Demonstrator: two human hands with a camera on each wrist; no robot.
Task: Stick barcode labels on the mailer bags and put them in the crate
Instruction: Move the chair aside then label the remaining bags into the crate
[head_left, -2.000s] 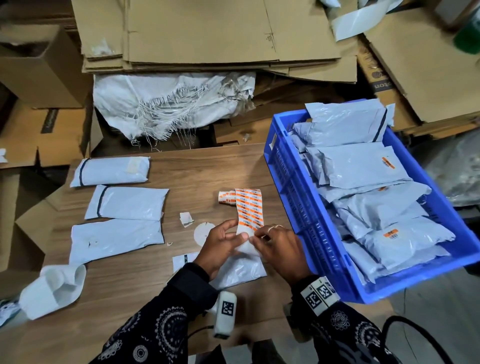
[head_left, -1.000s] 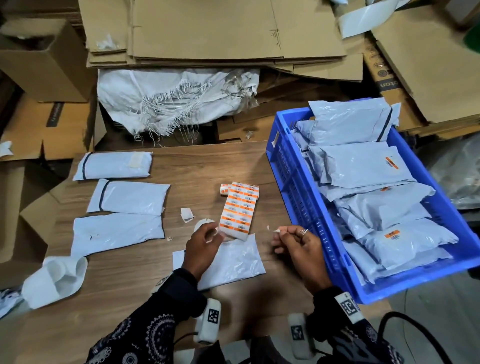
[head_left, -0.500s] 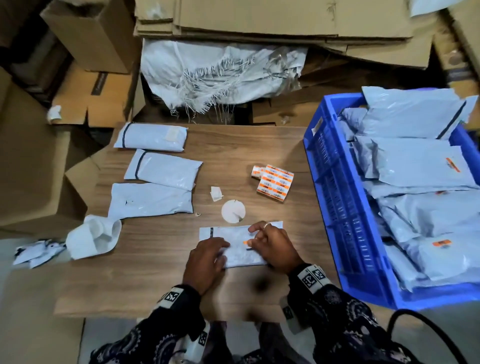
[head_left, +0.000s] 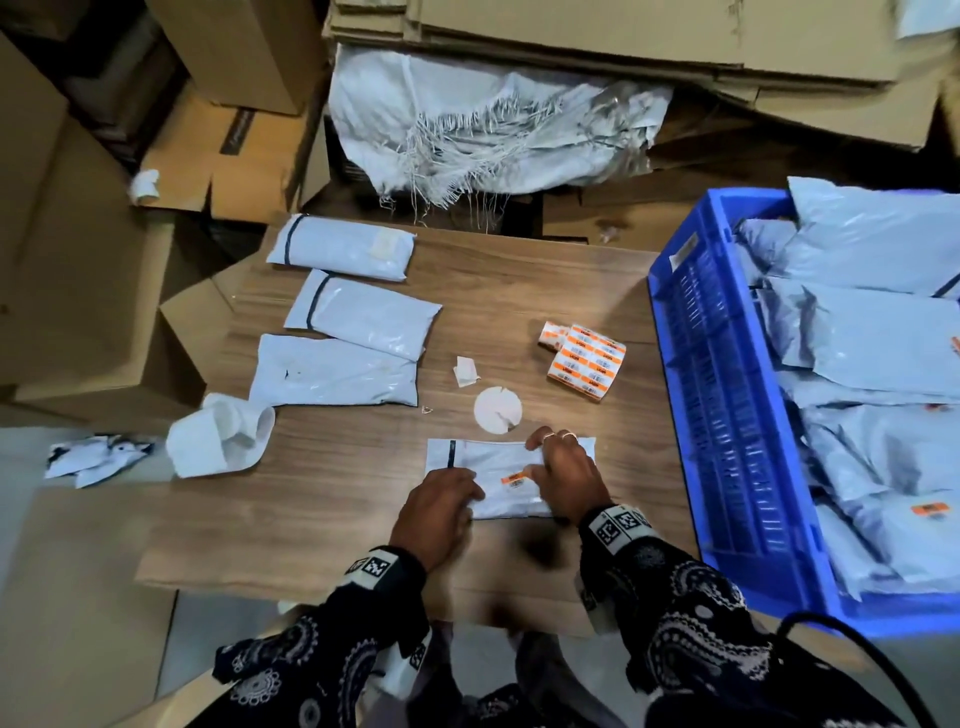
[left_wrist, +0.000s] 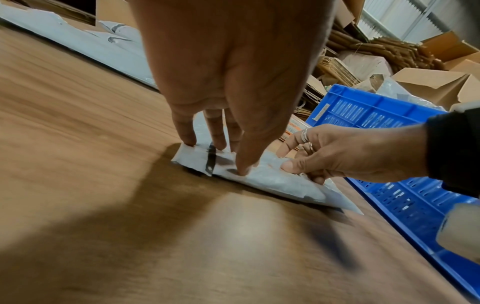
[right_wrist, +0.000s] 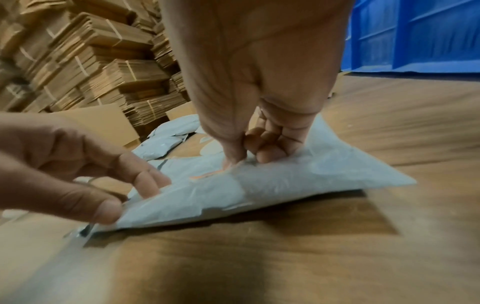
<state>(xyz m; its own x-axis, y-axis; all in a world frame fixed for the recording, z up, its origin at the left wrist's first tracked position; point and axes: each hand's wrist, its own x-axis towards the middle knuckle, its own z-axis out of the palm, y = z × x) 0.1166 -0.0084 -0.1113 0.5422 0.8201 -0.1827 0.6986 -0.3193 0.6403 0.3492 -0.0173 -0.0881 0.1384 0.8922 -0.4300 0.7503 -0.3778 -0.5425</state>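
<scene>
A grey mailer bag (head_left: 493, 457) lies flat near the table's front edge, black stripe at its left end. My left hand (head_left: 460, 491) presses that end with straight fingers (left_wrist: 218, 142) and thumb. An orange barcode label (head_left: 513, 479) lies on the middle of the bag (right_wrist: 298, 181). My right hand (head_left: 535, 465) has its fingers curled; thumb and forefinger pinch the label's (right_wrist: 207, 174) right end against the bag. The blue crate (head_left: 727, 441) stands at the right, holding several labelled mailer bags (head_left: 883, 343).
Three unlabelled mailer bags (head_left: 332, 371) lie in a row at the table's left. The orange label roll (head_left: 584, 361) sits beside the crate, with a white paper disc (head_left: 497, 410) and curled backing paper (head_left: 218, 441) nearby. Cardboard boxes and a woven sack (head_left: 493, 130) crowd the far side.
My left hand let go of the label roll, which stays on the table. Both hands came down onto the near bag, and the right hand laid the peeled label on it.
</scene>
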